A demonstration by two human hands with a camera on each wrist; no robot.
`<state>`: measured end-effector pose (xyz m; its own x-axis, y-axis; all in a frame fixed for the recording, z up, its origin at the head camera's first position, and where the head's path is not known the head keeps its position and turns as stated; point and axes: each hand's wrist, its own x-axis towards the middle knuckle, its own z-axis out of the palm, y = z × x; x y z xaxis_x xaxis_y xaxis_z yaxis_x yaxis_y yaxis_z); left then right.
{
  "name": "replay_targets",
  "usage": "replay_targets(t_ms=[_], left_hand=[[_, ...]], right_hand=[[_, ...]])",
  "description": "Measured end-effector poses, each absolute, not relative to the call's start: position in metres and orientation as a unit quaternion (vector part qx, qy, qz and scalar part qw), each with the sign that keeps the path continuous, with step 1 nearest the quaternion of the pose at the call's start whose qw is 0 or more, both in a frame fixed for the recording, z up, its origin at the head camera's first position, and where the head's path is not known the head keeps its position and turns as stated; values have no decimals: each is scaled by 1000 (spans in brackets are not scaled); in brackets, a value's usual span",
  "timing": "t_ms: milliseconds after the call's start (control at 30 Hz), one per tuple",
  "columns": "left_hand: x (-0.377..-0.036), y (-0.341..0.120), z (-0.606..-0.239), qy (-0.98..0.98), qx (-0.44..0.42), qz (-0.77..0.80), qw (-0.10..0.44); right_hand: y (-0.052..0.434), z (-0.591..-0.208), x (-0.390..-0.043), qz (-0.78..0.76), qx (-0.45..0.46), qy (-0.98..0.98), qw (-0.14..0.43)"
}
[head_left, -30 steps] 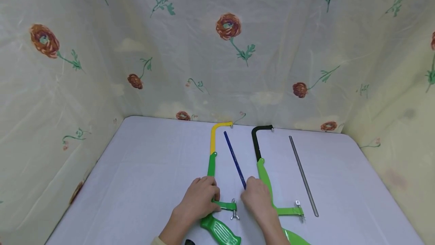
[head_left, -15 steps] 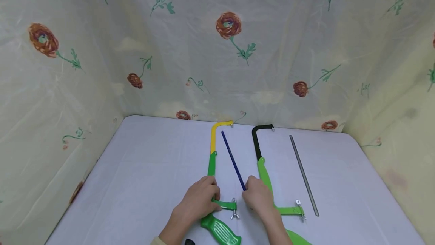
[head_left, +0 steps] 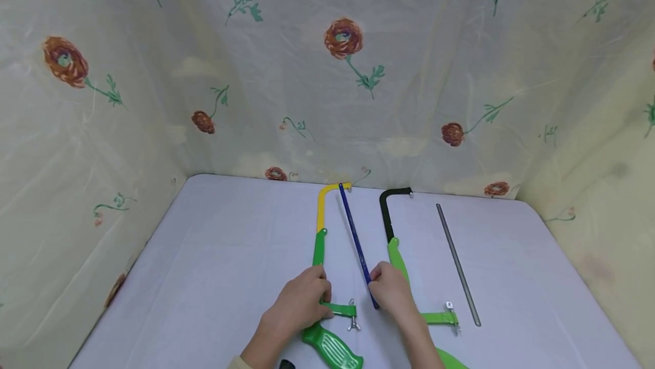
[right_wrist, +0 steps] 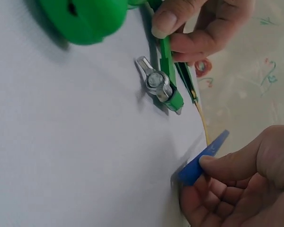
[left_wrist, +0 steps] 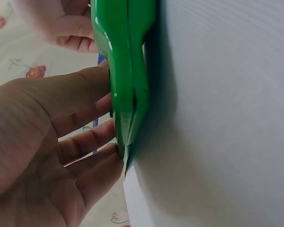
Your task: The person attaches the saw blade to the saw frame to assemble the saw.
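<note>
Head view: left hand [head_left: 299, 305] grips green lower arm of yellow-topped hacksaw frame [head_left: 320, 227] lying flat on bench [head_left: 215, 266], fingers curled round it just beside wing nut [right_wrist: 154, 81]. Right hand [head_left: 391, 295] pinches near end of blue blade [head_left: 354, 240], right of that frame; blade's far end reaches frame's yellow corner. Black-topped frame [head_left: 390, 215] and grey blade [head_left: 456, 264] lie further right.
</note>
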<state>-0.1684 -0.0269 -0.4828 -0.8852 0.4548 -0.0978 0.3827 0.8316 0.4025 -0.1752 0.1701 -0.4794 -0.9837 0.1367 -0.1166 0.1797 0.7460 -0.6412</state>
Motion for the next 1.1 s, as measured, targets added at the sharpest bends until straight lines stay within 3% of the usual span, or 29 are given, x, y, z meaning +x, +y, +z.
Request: replay_targets(t_ms=[367, 1100], left_hand=[[-168, -28, -484, 953, 215, 193, 95], [-169, -28, -485, 955, 218, 182, 89]], right_hand=[[176, -484, -189, -444, 145, 881, 73], [177, -480, -191, -464, 136, 872, 83]])
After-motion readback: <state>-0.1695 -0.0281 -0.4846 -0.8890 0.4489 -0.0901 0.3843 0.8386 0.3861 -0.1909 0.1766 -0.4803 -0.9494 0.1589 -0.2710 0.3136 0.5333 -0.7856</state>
